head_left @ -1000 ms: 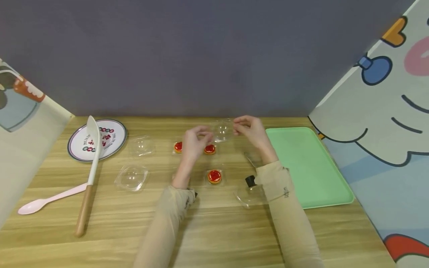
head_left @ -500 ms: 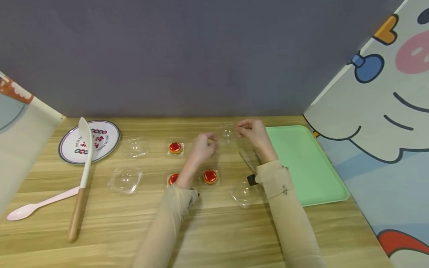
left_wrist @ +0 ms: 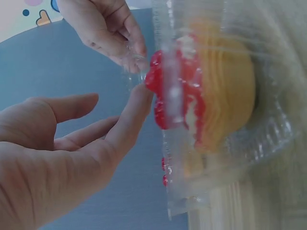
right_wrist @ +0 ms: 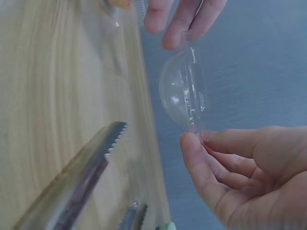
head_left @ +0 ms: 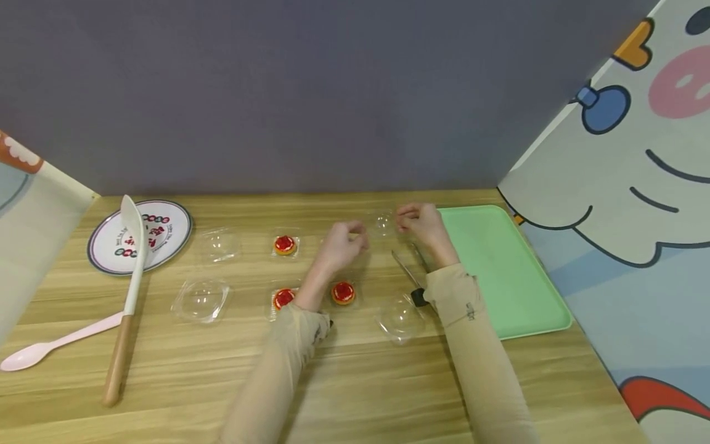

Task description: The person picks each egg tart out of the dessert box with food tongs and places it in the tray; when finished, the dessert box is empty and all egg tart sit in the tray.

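From my end I see the counter (head_left: pixel 355 382) with a green tray (head_left: pixel 499 271) by its right edge, probably kept there so both hands can work at the middle. Toward the far edge, the left hand (head_left: pixel 342 245) has its fingers loosely extended; whether they touch the clear plastic shell (right_wrist: pixel 175 91) I can't tell. The right hand (head_left: pixel 426 228) pinches that shell's rim above the counter, I think to spare the dome. It looks thin, see-through, rounded and glinting.

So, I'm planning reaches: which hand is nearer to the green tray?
Right. The right hand is by the far left corner of the green tray; the left hand is farther left, across the clear plastic lid from it.
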A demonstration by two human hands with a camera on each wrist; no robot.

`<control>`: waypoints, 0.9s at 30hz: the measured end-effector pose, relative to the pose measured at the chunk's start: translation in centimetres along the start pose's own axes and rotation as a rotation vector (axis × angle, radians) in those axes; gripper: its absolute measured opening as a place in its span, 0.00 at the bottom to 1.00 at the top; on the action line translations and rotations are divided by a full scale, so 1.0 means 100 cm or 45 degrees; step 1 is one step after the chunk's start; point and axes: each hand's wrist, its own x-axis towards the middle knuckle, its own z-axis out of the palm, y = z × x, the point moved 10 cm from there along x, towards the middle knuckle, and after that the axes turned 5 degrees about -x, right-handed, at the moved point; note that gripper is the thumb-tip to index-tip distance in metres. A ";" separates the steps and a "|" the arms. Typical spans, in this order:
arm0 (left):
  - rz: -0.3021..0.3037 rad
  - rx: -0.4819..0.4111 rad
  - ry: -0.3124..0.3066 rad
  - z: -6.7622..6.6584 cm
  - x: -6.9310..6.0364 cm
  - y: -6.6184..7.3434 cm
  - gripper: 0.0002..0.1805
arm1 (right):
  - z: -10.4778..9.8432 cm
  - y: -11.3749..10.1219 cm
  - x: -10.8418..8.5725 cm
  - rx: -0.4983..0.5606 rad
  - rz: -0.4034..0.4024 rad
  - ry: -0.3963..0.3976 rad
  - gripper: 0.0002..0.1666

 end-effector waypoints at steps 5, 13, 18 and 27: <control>0.009 0.041 -0.023 0.006 0.002 0.000 0.24 | 0.004 0.007 0.004 0.021 0.018 -0.018 0.15; -0.029 0.069 -0.128 0.019 0.001 -0.006 0.30 | 0.011 0.016 0.005 -0.063 0.037 -0.082 0.16; -0.004 0.112 -0.134 0.020 0.001 -0.005 0.30 | 0.013 0.015 0.003 -0.049 0.049 -0.118 0.18; 0.000 0.109 -0.137 0.021 -0.001 -0.005 0.30 | 0.014 0.014 -0.002 -0.046 0.052 -0.139 0.21</control>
